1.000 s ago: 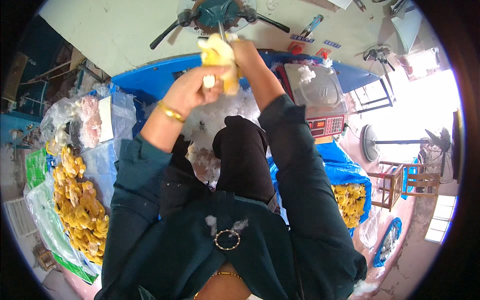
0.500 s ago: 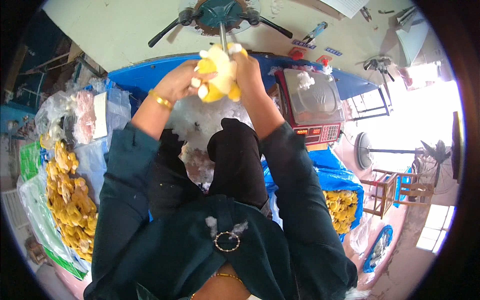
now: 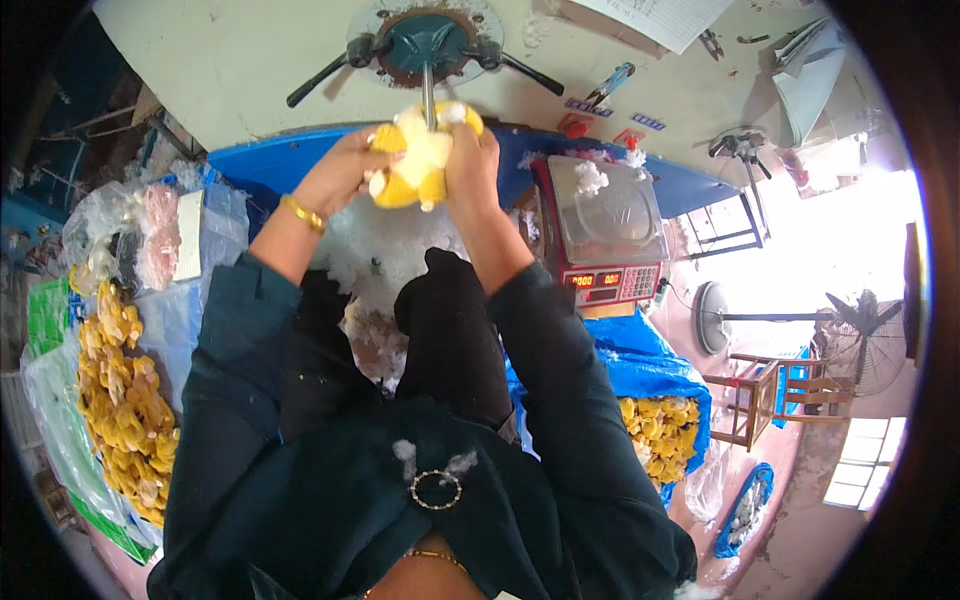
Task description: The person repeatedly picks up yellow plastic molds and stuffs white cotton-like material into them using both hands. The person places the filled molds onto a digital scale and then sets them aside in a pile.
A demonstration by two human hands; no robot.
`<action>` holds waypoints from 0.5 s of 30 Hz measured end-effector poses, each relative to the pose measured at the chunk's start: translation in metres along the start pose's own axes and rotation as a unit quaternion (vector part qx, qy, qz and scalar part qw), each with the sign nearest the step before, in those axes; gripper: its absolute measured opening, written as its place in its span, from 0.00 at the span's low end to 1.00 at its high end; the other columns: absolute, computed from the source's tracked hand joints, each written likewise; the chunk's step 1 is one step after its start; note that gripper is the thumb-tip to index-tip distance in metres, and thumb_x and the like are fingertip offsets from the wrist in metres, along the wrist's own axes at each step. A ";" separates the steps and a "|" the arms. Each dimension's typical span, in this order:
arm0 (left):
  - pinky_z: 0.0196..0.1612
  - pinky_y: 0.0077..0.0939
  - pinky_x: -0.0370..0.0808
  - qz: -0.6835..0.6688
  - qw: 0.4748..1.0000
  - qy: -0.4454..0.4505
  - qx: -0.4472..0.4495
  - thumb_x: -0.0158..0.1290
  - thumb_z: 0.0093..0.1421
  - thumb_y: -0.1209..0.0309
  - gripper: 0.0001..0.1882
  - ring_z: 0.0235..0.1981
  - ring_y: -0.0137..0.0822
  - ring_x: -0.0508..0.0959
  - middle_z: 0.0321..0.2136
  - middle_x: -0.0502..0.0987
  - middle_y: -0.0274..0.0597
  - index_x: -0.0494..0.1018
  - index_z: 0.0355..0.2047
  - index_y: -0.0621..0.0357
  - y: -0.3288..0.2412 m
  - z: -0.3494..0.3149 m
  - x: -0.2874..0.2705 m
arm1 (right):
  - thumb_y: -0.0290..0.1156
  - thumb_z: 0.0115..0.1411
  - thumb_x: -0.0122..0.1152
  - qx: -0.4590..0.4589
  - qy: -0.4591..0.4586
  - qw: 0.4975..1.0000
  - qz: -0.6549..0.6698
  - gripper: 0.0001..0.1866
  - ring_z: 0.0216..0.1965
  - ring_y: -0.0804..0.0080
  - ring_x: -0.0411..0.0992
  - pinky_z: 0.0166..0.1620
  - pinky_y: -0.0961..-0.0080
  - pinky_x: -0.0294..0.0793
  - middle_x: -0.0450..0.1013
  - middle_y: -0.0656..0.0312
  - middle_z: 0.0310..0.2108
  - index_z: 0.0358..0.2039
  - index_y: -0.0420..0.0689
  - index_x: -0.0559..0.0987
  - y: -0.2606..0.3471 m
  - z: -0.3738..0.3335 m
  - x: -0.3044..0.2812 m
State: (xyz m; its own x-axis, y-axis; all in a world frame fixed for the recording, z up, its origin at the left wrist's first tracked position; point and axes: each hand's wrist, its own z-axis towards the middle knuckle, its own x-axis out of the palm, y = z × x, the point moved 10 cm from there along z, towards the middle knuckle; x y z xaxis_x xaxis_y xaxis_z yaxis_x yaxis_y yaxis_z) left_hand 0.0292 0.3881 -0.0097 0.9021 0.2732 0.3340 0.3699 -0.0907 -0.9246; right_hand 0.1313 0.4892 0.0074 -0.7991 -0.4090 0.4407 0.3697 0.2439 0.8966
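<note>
A yellow and cream plush toy sits at the end of a metal tube that sticks out from the green round fitting in the machine panel. My left hand grips the toy's left side, fingers and thumb closed on a yellow part. On the other side my right hand wraps round the toy close to the tube. Where the tube meets the toy, the detail is too small to make out. White fluffy stuffing lies below the toy, between panel and knees.
Black handles flank the fitting. A red scale stands at my right, above a blue bag of yellow plush pieces. More yellow plush pieces are heaped at my left. Snips lie on the panel.
The toy has turned slightly between my hands and stays at the tube. Both hands keep hold of it. The whole view has shifted a little.
</note>
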 end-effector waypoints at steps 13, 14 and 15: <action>0.41 0.30 0.81 -0.288 0.953 -0.005 -0.091 0.55 0.61 0.64 0.21 0.39 0.35 0.81 0.43 0.77 0.44 0.67 0.51 0.62 0.006 -0.033 0.089 | 0.29 0.61 0.44 0.276 0.235 0.930 -0.058 0.14 0.37 0.68 0.77 0.43 0.71 0.77 0.77 0.53 0.38 0.38 0.35 0.77 -0.024 -0.002 0.028; 0.41 0.31 0.81 -0.293 0.952 0.010 -0.093 0.54 0.61 0.65 0.21 0.39 0.35 0.81 0.42 0.77 0.44 0.67 0.50 0.62 0.008 -0.036 0.090 | 0.30 0.61 0.44 0.260 0.243 0.930 -0.089 0.15 0.37 0.68 0.77 0.44 0.71 0.77 0.77 0.54 0.38 0.39 0.36 0.77 -0.028 -0.002 0.028; 0.42 0.31 0.81 -0.294 0.951 0.032 -0.094 0.54 0.61 0.65 0.20 0.40 0.35 0.81 0.42 0.77 0.45 0.67 0.50 0.62 0.007 -0.036 0.094 | 0.30 0.61 0.44 0.237 0.247 0.932 -0.120 0.15 0.37 0.68 0.77 0.44 0.72 0.77 0.77 0.54 0.38 0.39 0.36 0.77 -0.028 0.003 0.024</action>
State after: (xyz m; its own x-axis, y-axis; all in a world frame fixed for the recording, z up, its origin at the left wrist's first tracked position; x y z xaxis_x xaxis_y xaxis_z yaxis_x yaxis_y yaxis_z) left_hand 0.1244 0.3782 0.0213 0.5362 0.2709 0.7994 0.8424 -0.1118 -0.5272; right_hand 0.1005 0.4750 -0.0068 -0.4734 -0.8277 0.3012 -0.1363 0.4067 0.9033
